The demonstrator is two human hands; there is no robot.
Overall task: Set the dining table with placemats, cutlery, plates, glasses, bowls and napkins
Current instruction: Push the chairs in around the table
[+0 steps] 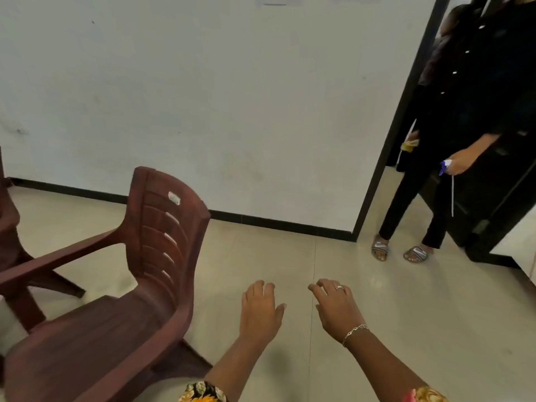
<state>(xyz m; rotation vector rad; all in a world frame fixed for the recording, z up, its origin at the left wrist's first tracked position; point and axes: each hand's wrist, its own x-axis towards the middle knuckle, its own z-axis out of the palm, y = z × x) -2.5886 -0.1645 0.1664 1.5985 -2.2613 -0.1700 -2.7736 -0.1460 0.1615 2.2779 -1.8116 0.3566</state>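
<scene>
**Empty hands, tableware out of sight**

The left hand (261,310) and right hand (338,309) reach forward palms down, fingers loosely spread and slightly curled. They hold nothing and touch nothing above the floor (406,329). No tableware or worktop shows, so the step is probably fetching; placemats are best collected first and carried flat. Left of the hands stands a brown chair (150,285). Far beyond them to the right, a person (464,126) stands in a doorway.
</scene>
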